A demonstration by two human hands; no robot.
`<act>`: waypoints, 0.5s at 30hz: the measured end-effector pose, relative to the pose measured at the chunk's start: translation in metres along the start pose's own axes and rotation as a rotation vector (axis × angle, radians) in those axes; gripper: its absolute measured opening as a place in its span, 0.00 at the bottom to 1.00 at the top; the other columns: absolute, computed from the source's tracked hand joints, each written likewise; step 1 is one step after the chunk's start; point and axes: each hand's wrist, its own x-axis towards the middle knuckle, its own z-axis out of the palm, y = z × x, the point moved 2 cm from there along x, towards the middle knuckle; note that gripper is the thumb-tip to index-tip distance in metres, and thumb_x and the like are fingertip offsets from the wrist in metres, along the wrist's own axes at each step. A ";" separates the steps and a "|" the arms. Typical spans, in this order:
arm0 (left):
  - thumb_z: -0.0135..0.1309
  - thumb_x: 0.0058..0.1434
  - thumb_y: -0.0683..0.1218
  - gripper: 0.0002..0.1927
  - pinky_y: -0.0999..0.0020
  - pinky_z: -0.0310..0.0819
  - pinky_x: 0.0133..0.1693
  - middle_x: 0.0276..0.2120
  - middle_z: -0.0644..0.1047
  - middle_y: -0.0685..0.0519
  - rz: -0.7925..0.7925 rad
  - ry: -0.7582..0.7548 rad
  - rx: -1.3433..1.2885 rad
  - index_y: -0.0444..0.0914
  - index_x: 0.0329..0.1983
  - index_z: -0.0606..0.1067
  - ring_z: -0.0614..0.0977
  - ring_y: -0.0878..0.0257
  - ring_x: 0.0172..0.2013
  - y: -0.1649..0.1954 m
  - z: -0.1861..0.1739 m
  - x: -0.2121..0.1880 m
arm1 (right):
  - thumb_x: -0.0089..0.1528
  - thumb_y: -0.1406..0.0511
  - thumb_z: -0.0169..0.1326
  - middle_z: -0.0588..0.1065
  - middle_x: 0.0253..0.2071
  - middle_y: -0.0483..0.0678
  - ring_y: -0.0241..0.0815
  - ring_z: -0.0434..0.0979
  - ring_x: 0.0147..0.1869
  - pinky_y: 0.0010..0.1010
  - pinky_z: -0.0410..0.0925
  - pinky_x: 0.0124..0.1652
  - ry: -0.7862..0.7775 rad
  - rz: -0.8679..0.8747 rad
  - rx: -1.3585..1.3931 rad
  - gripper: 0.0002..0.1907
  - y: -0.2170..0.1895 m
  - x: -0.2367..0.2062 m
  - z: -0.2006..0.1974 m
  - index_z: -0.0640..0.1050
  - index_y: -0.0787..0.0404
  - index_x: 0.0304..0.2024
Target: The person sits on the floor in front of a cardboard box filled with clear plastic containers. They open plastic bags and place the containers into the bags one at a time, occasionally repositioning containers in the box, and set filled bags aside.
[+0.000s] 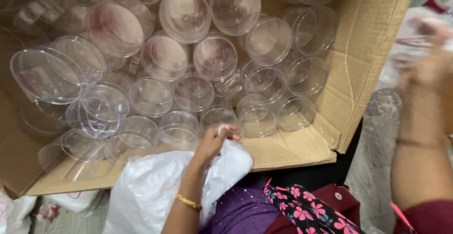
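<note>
A big cardboard box (373, 35) lies open on its side, filled with several clear round plastic containers (214, 57). My left hand (214, 142), with a gold bangle on the wrist, pinches the top edge of a white plastic bag (151, 187) at the box's front flap, just below the nearest containers. My right hand (427, 71) is raised at the right edge, outside the box. It is blurred, and its fingers seem curled around a clear plastic container (410, 45).
The box's front flap (288, 151) lies flat towards me. A clear plastic sheet (377, 135) hangs right of the box. Purple clothing and a dark floral cloth (302, 210) are at the bottom. White bags (71, 200) lie at lower left.
</note>
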 end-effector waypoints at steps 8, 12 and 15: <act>0.42 0.72 0.53 0.20 0.73 0.71 0.34 0.34 0.85 0.50 0.044 0.030 0.051 0.35 0.50 0.77 0.77 0.70 0.29 -0.005 -0.002 -0.001 | 0.79 0.61 0.52 0.77 0.56 0.50 0.39 0.76 0.52 0.34 0.74 0.51 -0.352 -0.093 -0.225 0.15 -0.012 0.027 0.050 0.72 0.68 0.61; 0.41 0.71 0.52 0.20 0.73 0.69 0.32 0.35 0.85 0.51 0.085 0.041 0.093 0.35 0.50 0.77 0.76 0.70 0.29 0.003 0.000 -0.003 | 0.74 0.54 0.42 0.80 0.48 0.48 0.40 0.83 0.51 0.36 0.77 0.50 -0.087 0.133 0.085 0.17 -0.018 0.003 0.042 0.71 0.59 0.47; 0.41 0.71 0.52 0.19 0.72 0.70 0.32 0.34 0.84 0.51 0.061 0.048 0.108 0.35 0.49 0.78 0.76 0.70 0.29 0.006 0.000 -0.005 | 0.73 0.48 0.41 0.79 0.48 0.53 0.42 0.75 0.48 0.38 0.69 0.50 0.076 0.049 -0.172 0.26 0.002 -0.007 0.034 0.74 0.64 0.47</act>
